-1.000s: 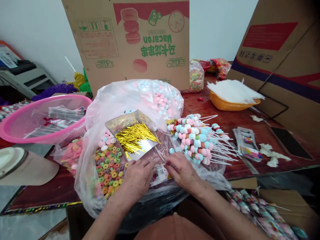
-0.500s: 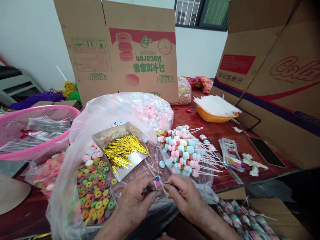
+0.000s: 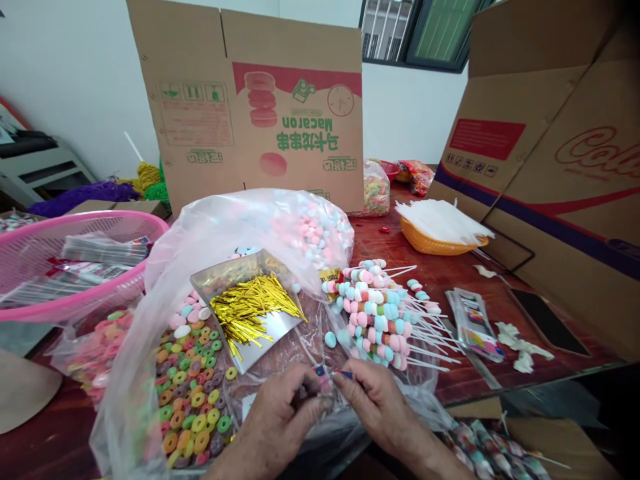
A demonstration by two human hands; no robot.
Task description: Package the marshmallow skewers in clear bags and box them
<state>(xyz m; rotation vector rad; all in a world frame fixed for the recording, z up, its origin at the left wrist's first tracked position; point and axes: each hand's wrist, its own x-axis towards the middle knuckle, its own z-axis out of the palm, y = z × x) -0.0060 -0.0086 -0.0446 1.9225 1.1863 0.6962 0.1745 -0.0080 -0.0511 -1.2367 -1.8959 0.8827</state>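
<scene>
My left hand (image 3: 287, 410) and my right hand (image 3: 377, 400) meet low in the middle, thumbs and fingers pinched. Between them is a small clear plastic bag with blue and pink print (image 3: 323, 378), mostly covered by the fingers; its contents cannot be made out. Just beyond lies a silver tray (image 3: 277, 330) heaped with gold twist ties (image 3: 250, 303). To the right of it, marshmallow and gummy skewers (image 3: 375, 310) are piled with their white sticks pointing right. Loose ring gummies (image 3: 197, 400) spread at the left in a big clear bag (image 3: 125, 393).
A pink basket (image 3: 155, 247) of flat printed bags stands left. At right are an orange basket (image 3: 425, 243) with white sticks, flat bags (image 3: 473, 323), crumpled tissue (image 3: 523, 347) and a phone (image 3: 550, 321). Cardboard boxes (image 3: 200, 180) rise behind. Wrapped skewers (image 3: 493, 443) lie below the table edge.
The view has shifted slightly, so most things sit a little further right and lower. Both hands stay together, and the printed bag between them has turned, showing less of its print.
</scene>
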